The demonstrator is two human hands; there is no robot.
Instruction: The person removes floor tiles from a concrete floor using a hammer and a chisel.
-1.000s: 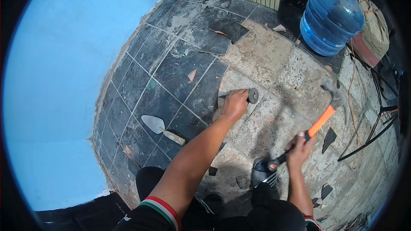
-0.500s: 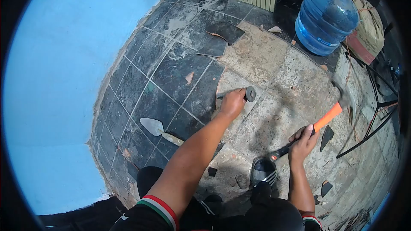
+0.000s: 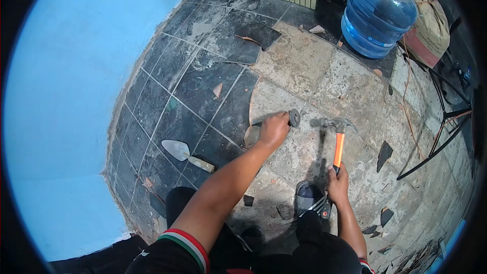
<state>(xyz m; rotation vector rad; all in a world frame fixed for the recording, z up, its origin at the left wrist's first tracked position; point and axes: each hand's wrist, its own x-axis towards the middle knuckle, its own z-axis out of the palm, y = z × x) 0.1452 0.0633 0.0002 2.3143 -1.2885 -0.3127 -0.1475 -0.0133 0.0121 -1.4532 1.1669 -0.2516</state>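
- Step in hand, as judged: chipping at the edge of the tiling by hammer and chisel.
- Left hand: clenched around a dark grey, chisel-like tool with a round head. The head protrudes at the thumb side; whether the tip touches the tile is hidden.
- Right hand: grasping the black grip of a claw hammer with an orange shaft. The slightly blurred steel head lies beyond this hand, level with the chisel head and apart from it.
- Next move, as judged: calls for a firm left grip and a square blow on the round head, clear of the fingers.
- Left of the left hand: dark, smooth, dust-smeared square tiles with pale joints, ending in a curved broken edge.
- Beyond the left hand: rough, mottled beige bedding.
- Nearer the body, left of the left hand: a pointed metal trowel with a pale handle.
- Right of the right hand: an angular dark tile shard.
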